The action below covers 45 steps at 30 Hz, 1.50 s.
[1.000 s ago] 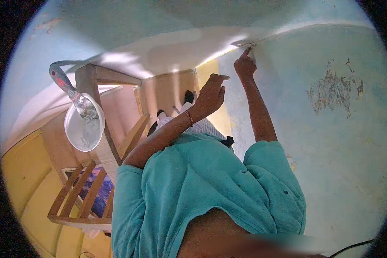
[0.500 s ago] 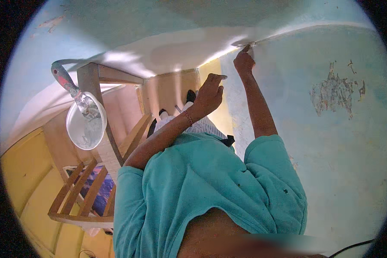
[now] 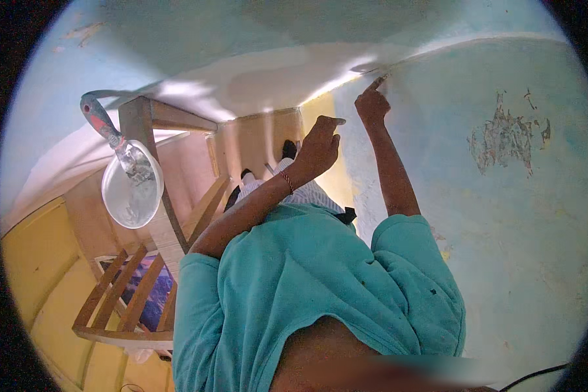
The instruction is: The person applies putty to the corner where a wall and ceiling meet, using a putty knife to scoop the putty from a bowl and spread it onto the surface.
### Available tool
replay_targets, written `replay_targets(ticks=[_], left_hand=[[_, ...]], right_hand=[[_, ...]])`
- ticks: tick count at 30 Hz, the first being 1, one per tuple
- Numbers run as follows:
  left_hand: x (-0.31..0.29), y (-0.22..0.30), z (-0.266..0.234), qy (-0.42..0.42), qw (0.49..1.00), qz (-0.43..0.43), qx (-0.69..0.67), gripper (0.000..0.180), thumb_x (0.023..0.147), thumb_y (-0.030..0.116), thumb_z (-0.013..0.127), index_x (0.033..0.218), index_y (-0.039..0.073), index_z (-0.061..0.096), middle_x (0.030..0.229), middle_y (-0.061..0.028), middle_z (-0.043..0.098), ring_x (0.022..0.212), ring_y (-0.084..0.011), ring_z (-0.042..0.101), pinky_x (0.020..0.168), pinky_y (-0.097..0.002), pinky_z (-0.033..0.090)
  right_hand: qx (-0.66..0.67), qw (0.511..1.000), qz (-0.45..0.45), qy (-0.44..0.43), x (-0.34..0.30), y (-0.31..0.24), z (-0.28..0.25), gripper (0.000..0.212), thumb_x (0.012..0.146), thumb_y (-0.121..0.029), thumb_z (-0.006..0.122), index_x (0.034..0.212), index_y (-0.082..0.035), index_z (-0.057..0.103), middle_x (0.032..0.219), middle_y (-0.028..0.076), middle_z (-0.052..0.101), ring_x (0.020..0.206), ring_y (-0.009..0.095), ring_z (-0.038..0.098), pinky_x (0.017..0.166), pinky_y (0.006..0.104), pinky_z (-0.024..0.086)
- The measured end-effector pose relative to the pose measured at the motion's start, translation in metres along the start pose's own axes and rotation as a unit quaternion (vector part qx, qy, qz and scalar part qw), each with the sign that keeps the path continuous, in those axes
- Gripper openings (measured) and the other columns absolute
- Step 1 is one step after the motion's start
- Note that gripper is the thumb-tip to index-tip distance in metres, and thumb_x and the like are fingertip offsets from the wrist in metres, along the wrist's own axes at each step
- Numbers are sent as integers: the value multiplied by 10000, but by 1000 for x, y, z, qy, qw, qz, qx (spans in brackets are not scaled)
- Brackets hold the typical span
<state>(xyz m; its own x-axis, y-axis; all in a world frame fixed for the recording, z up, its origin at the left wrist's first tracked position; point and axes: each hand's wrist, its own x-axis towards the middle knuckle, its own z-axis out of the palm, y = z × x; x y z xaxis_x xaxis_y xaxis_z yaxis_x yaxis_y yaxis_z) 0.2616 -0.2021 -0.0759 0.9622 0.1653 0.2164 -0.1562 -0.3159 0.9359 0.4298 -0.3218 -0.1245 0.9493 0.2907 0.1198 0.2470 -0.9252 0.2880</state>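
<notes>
My right hand (image 3: 374,104) is up by the light blue wall (image 3: 529,222), just below the corner seam. Its index finger is stretched out with a pale smear on the tip, and the other fingers are folded. Lower and to its left, my left hand (image 3: 319,145) hangs in the air, index finger extended and thumb apart. Something greyish coats that fingertip, probably filler. At the left stands a white tub (image 3: 114,204) with whitish paste inside. A putty knife (image 3: 102,122) with a grey and red handle rests across its rim, blade smeared with paste.
A wooden frame with a post (image 3: 137,121) and a slatted part (image 3: 140,294) is at my left. Bare, peeled plaster (image 3: 506,140) shows on the right wall. My feet (image 3: 287,149) are far below, near a brown panel (image 3: 258,134). A black cable (image 3: 536,374) runs at lower right.
My right hand has drawn slightly down from the corner seam, and its index finger now shows extended. My left hand has barely moved. The tub and putty knife stay in place.
</notes>
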Motion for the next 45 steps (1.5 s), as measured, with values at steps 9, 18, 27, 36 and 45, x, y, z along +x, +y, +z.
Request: replay_targets(ticks=[9,18,27,36,45], left_hand=[[-4,-2,-7,-12,1000,-21,10,326,755,-17,449,1077,33,440,997,-171,459,846,-289,514,755,-365,432],[-3,-1,-7,-2,1000,-23,-17,300,708,-30,458,1007,-3,443,950,-193,449,915,-343,454,820,-409,384],[-5,-3,-5,11,1000,0,6,319,743,-27,470,1056,31,449,981,-163,461,844,-278,525,741,-360,437],[-3,1,0,7,1000,-4,11,321,740,-35,475,1052,42,462,972,-158,475,852,-276,526,737,-353,440],[-3,-3,0,20,1000,7,4,334,728,-54,480,1049,38,467,993,-162,477,848,-279,531,730,-343,447]], right_hand=[[-21,998,-39,38,27,-6,25,816,630,-198,563,1180,240,149,464,33,485,361,118,453,304,319,304],[-147,983,-102,41,21,-6,59,788,660,-199,538,1207,200,136,574,98,568,429,176,524,348,348,379],[0,999,-13,51,-2,2,-27,779,673,-237,538,1256,122,167,476,6,489,365,131,458,309,320,339],[-46,996,19,72,35,17,-80,739,714,-227,528,1223,169,167,570,71,563,454,181,549,383,368,430],[-18,999,0,-27,41,15,-29,824,666,-183,581,1232,176,101,641,123,589,514,212,572,425,369,422]])
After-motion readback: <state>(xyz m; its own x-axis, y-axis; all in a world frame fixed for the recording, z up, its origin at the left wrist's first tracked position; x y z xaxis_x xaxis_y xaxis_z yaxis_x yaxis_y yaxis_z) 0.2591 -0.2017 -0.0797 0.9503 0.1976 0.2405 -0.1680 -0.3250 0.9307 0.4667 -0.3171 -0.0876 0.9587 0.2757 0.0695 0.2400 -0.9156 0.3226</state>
